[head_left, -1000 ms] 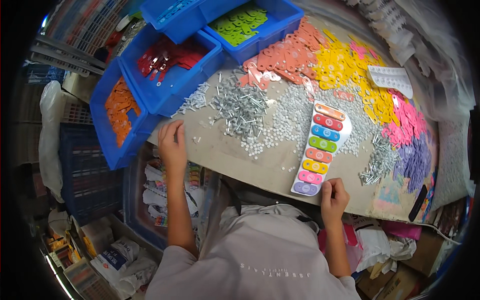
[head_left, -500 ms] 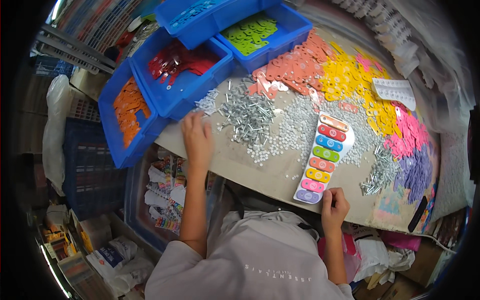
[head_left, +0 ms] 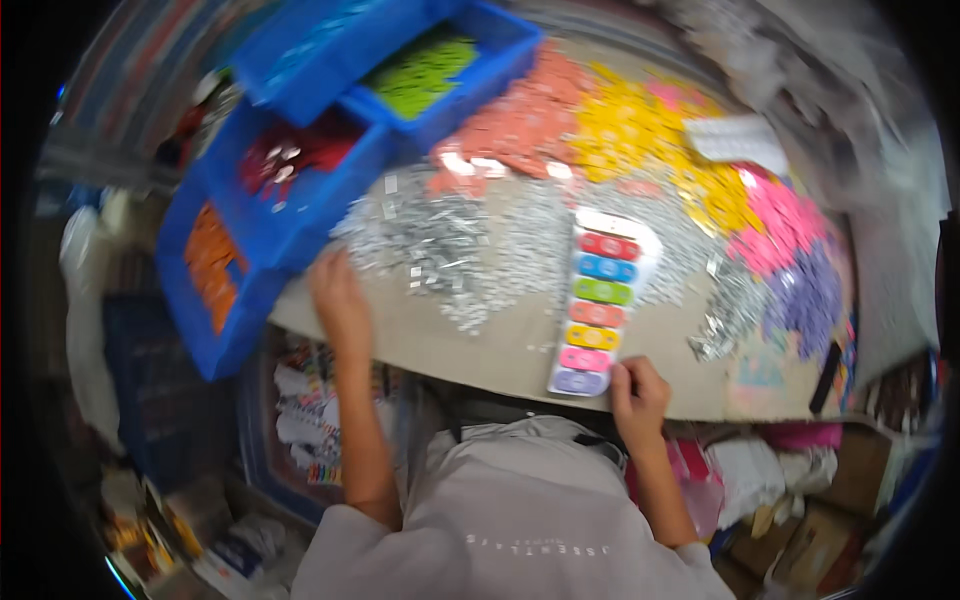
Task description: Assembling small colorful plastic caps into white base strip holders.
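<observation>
In the head view, your left forearm rises from the lower edge with the left hand (head_left: pixel 340 292) at the table's front edge, just beside the blue bin of orange strips (head_left: pixel 258 300). Motion blur hides those fingertips, so you cannot tell whether they grasp anything. Your right hand (head_left: pixel 640 388) sits at the lower right corner of the white xylophone-shaped card (head_left: pixel 598 292), fingers curled and thumb next to that corner; whether it pinches the card is unclear. The card lies slightly tilted on the tabletop (head_left: pixel 430 340), coloured bars up, its purple end near the front edge.

Bare tabletop runs between your left hand and the card, and another stretch lies right of the card. Above the first, the silver rivet heap (head_left: pixel 440 235) and pale discs (head_left: pixel 530 235) bound your room; to the right, the smaller rivet heap (head_left: pixel 732 310) does. A plastic tub (head_left: pixel 262 440) stands below the edge, left of your left forearm.
</observation>
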Demonstrator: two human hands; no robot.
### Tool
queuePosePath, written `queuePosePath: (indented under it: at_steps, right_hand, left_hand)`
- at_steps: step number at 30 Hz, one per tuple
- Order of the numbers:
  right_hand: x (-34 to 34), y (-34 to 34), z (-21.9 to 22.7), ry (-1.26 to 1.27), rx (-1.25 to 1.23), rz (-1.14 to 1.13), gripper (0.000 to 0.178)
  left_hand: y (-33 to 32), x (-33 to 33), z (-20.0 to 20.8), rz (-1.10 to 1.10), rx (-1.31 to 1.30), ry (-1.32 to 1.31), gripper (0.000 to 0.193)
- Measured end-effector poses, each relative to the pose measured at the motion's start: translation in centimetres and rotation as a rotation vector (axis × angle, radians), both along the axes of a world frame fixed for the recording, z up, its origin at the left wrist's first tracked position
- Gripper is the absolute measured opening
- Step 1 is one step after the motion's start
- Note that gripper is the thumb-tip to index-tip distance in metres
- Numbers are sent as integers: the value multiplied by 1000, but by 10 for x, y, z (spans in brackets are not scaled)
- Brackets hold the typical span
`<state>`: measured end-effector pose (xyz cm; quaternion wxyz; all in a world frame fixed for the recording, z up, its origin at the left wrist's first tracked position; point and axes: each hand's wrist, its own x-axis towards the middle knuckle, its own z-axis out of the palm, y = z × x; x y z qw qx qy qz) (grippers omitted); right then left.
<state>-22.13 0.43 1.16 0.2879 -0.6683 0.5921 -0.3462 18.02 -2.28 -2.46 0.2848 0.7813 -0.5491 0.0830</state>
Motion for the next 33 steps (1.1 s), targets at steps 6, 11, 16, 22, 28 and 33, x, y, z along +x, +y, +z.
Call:
queuePosePath:
  at_steps: [6, 11, 16, 22, 28, 33]
  right_hand:
    - [-20, -20, 10, 30, -146, -67, 4]
    - [-87, -42, 17, 153, -182, -517, 8]
    - [-136, -45, 10, 148, -99, -528, 10]
    - [-142, -52, 4, 267, -164, -381, 8]
    - [-132, -58, 12, 364, -59, -388, 10]
    - [-132, -62, 10, 353, 26, -433, 13]
  left_hand:
    - [6, 27, 10, -94, -2, 76, 19]
    - [-5, 14, 22, -76, 112, 315, 13]
    - [-9, 8, 12, -167, -78, 145, 13]
    - [-10, -18, 35, -93, -70, 316, 13]
    - [-12, -84, 53, -189, -61, 855, 9]
    - [-19, -122, 55, -365, -21, 1045, 12]
